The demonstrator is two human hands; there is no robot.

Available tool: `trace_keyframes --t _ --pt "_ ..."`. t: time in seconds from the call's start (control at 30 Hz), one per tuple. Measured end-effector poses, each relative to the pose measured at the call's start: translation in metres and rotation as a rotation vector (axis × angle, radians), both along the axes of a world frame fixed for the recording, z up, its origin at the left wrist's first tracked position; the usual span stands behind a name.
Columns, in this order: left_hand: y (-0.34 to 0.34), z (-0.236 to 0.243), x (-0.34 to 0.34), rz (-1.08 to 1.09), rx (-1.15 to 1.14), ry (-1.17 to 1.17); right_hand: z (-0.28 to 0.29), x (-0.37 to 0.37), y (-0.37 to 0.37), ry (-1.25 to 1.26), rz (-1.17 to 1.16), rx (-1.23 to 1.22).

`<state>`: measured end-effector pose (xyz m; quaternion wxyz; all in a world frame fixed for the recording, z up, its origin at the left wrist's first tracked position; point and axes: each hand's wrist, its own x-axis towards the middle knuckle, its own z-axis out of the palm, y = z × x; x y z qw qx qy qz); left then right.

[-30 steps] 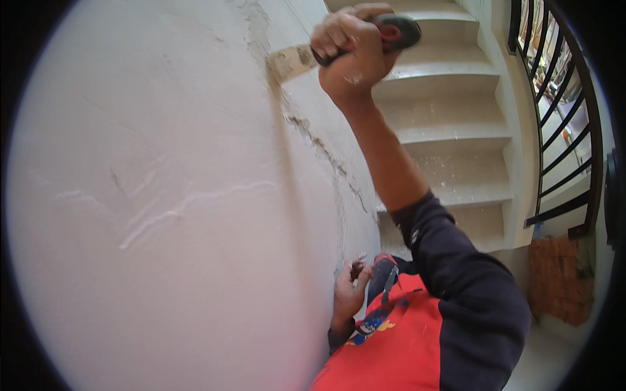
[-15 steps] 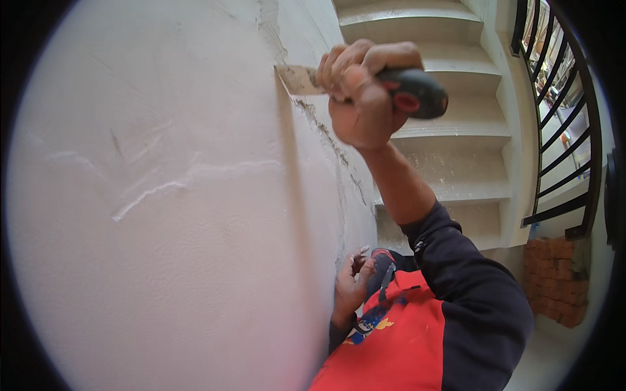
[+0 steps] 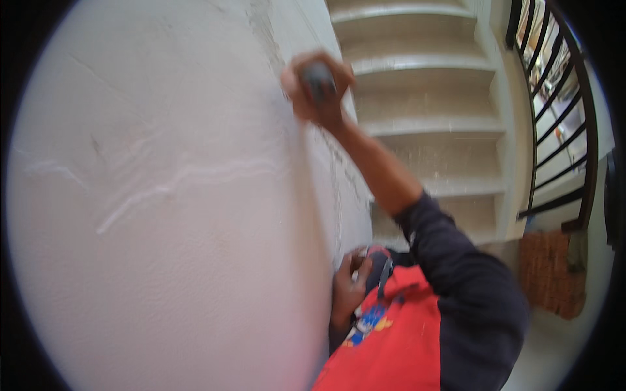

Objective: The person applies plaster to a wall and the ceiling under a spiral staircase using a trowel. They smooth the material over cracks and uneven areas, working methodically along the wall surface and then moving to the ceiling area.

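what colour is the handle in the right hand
The handle is dark grey with some red, though blurred, in the head view.

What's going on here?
A person grips a dark-handled tool in the right hand, raised in front of a pale wall beside a staircase. The hand is blurred and the tool's far end is hidden, so contact with the wall can't be confirmed. The left hand is lower down, fingers curled, near the wall; no held object is visible in it.
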<state>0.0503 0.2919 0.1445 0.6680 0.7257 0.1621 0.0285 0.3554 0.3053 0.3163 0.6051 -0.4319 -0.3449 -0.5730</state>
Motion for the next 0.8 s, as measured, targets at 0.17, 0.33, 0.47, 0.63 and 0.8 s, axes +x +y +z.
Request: trace_keyframes --t 0.17,0.33,0.47,0.63,0.8 --pt "0.016 -0.011 0.011 0.021 0.019 0.000 0.013 -0.034 0.004 -0.112 0.839 0.356" --pt "0.011 -0.003 0.008 0.042 -0.034 0.074 0.024 -0.036 -0.013 -0.121 0.937 0.347" --pt "0.008 -0.007 0.003 0.053 0.004 0.066 0.026 -0.041 -0.016 -0.181 0.830 0.237" --pt "0.009 -0.003 0.002 0.041 -0.030 0.069 0.025 -0.031 -0.006 -0.313 0.766 0.239" --pt "0.011 -0.003 0.009 0.043 -0.091 0.028 0.026 -0.016 -0.008 -0.168 0.559 0.056"
